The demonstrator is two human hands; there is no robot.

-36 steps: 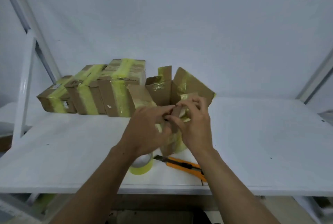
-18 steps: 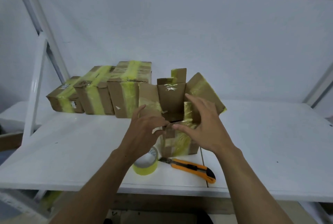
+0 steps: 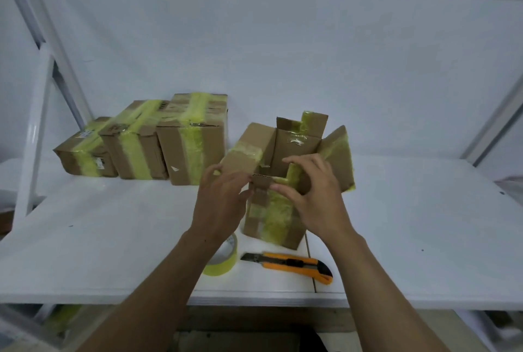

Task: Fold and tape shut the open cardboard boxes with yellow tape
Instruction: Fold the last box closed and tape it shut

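Observation:
An open cardboard box (image 3: 271, 221) with old yellow tape on its sides stands upright in the middle of the white table, all of its top flaps raised. My left hand (image 3: 223, 204) is at the box's left front corner; its thumb and fingers pinch the near flap's left edge, beside the left flap (image 3: 246, 150). On the right, my right hand (image 3: 314, 196) pinches the same near flap (image 3: 294, 179), thumb in front and fingers curved over the top. A yellow tape roll (image 3: 223, 262) lies under my left wrist, partly hidden.
An orange utility knife (image 3: 291, 262) lies in front of the box near the table edge. Three boxes taped shut (image 3: 195, 150) (image 3: 135, 148) (image 3: 82, 153) stand in a row at the back left. White rack posts (image 3: 36, 125) rise at the left and the far right.
The near flap, held folded over the opening a second ago, has come up. My hands have spread apart to its two ends and the box's inside now shows.

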